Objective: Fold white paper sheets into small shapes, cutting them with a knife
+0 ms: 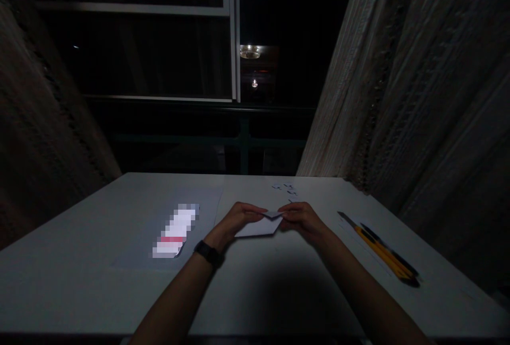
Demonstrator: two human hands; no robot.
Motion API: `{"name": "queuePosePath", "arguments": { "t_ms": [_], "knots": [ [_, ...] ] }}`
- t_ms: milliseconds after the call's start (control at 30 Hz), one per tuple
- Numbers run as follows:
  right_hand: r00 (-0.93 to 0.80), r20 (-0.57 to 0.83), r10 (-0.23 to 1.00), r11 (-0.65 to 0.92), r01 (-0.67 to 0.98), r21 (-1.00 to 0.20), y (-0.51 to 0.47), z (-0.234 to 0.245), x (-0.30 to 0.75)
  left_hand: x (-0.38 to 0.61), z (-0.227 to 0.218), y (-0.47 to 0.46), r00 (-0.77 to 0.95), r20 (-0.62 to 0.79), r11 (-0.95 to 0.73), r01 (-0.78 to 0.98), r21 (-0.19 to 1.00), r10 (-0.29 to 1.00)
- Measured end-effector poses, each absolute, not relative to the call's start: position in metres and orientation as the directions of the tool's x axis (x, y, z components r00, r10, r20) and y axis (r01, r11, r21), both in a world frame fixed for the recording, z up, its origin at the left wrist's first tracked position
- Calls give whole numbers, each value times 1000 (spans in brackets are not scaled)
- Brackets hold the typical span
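Note:
Between my hands is a small white folded paper (257, 228), held just above the middle of the table. A small triangular flap is turned down at its far edge. My left hand (243, 216) pinches the paper's far left side, thumb and fingers together; a dark band circles that wrist. On the other side, my right hand (300, 217) grips the far right edge near the flap, its fingers bent. The undersides of the paper and some fingertips are hidden.
On the white table (99, 297), a lit phone (175, 231) with a blurred screen lies on a paper sheet (209, 212) at left. Small pieces (289, 187) lie beyond my hands. At right are a yellow cutter knife (378, 249) and a dark pen (392, 252). Curtains (338, 85) flank the window.

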State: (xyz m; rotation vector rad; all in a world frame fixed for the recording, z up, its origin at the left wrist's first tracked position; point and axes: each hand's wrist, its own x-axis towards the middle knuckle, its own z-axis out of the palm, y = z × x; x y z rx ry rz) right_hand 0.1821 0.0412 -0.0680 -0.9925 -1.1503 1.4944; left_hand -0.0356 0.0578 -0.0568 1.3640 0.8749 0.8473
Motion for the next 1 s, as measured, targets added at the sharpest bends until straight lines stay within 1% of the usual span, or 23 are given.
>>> {"name": "queuePosePath", "arguments": {
  "t_ms": [100, 467, 633, 800, 900, 1000],
  "knots": [
    [-166, -44, 985, -80, -222, -972, 41, -65, 183, -36, -57, 58, 456, -25, 47, -38, 998, 890],
    [-171, -47, 984, -96, -293, -951, 42, -65, 185, -36, -56, 58, 441, -64, 107, -74, 991, 895],
    [-92, -46, 995, -76, -351, -933, 46, -67, 187, -38, -56, 58, 428, -64, 117, -98, 988, 901],
    [-30, -63, 998, -69, -350, -934, 47, -67, 186, -38, -55, 57, 443, -75, 145, -128, 981, 893],
    [-45, -50, 998, -63, -348, -935, 46, -65, 184, -37, -54, 57, 450, -82, 156, -128, 979, 889],
    [-108, -10, 994, -48, -361, -931, 43, -64, 182, -37, -54, 57, 445, -81, 156, -134, 979, 892]
  ]
}}
